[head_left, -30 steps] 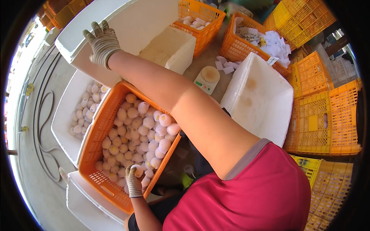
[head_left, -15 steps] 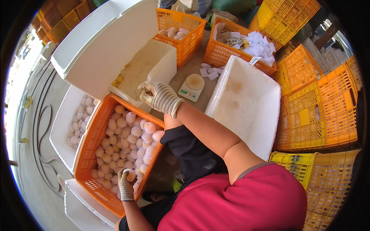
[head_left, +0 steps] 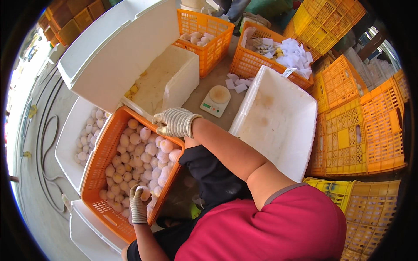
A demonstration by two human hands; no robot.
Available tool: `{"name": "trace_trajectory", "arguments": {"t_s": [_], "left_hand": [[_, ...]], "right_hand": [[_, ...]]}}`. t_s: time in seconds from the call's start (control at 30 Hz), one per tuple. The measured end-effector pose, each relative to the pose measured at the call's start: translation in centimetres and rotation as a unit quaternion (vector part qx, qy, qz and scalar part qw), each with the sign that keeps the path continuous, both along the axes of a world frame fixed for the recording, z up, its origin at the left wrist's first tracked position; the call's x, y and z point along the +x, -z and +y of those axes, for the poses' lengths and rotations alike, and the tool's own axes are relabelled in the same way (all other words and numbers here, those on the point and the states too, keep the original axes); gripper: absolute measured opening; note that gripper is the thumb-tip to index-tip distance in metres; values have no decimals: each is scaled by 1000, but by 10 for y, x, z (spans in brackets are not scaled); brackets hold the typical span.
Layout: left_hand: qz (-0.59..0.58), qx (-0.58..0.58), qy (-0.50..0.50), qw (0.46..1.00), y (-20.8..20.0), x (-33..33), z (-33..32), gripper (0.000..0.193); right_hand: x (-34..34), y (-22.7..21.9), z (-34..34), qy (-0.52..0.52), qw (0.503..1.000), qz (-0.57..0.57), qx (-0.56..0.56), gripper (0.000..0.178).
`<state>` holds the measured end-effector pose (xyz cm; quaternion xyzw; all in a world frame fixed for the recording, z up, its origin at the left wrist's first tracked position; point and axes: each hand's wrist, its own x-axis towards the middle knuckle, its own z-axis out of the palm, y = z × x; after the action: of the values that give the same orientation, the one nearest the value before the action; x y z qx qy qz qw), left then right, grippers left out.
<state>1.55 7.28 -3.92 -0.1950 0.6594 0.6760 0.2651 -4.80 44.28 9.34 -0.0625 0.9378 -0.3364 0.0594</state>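
My left hand (head_left: 139, 208), in a striped knit glove, is closed around a round, pale fruit in a foam net sleeve (head_left: 144, 193). It hangs over the near end of an orange crate (head_left: 92, 182) full of similar pale, net-wrapped fruits (head_left: 138, 157). My right hand (head_left: 177, 123), gloved likewise, is just above the crate's far right corner, beside an open white foam box (head_left: 185, 80). Its fingers are curled together, and whatever may be inside them is hidden.
Beyond my right hand stands a small scale (head_left: 216, 101). A white foam box (head_left: 278, 117) sits to its right. Farther back are a crate of white sleeves (head_left: 292, 54) and another orange crate (head_left: 209, 32) with fruits. Stacked crates (head_left: 344, 135) line the right side.
My right hand has come down and nearer, from over the foam box toward the orange crate's corner. My left hand, still holding its fruit, has shifted slightly left and away from me.
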Motion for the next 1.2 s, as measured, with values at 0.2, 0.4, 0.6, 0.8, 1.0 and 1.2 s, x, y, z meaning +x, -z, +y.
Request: {"name": "trace_trajectory", "arguments": {"t_s": [0.2,0.4,0.6,0.8,1.0,1.2], "left_hand": [[8,9,17,1000,-2,-8,11,30],[6,11,8,1000,-1,-10,10,34],[-7,4,7,1000,13,-16,6,31],[-15,2,-1,1000,8,-16,7,31],[-11,5,9,1000,0,-14,13,35],[-5,5,11,1000,-3,-13,14,36]], "right_hand": [[-3,4,10,-9,999,-47,4,41],[-2,0,13,-11,999,-50,-2,36],[-4,12,17,-20,1000,-20,-5,39],[-2,-8,11,-14,997,-78,-8,41],[-1,3,14,-12,996,-79,-43,39],[-2,-1,12,-3,994,-97,-43,40]]}}
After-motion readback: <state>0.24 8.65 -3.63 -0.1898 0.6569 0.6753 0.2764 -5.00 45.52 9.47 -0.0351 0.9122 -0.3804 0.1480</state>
